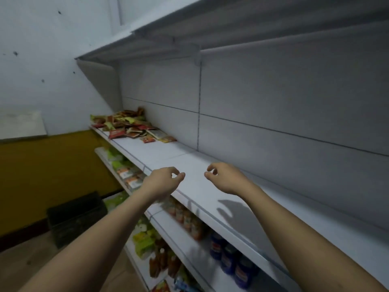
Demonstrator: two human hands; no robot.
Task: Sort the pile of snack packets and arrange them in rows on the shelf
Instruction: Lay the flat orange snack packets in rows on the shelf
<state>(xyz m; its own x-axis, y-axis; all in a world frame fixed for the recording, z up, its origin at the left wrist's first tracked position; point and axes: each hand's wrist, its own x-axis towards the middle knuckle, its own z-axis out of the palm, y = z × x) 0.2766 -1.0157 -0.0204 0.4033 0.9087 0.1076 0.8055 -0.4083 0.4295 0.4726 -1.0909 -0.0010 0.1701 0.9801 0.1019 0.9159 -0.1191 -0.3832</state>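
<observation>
Dark plastic crate (76, 218) is seen low at the left of the frame, on the floor against a yellow wall (48, 175). Right of it, at centre left, a jumbled pile of snack packets (130, 126), red, green and brown, is heaped at the far end of a white shelf (210, 199) that runs diagonally toward the lower right. Lower shelves beneath it are stocked with green packets (145, 239), orange bottles (185, 218) and blue jars (229, 258), all blurred. At the centre of the frame, the left hand (163, 181) is held over the front edge of the white shelf, fingers loosely curled, nothing gripped. Just to its right, the right hand (223, 178) is raised above the bare shelf surface, likewise loosely curled and holding nothing. Both hands are well apart from the pile.
</observation>
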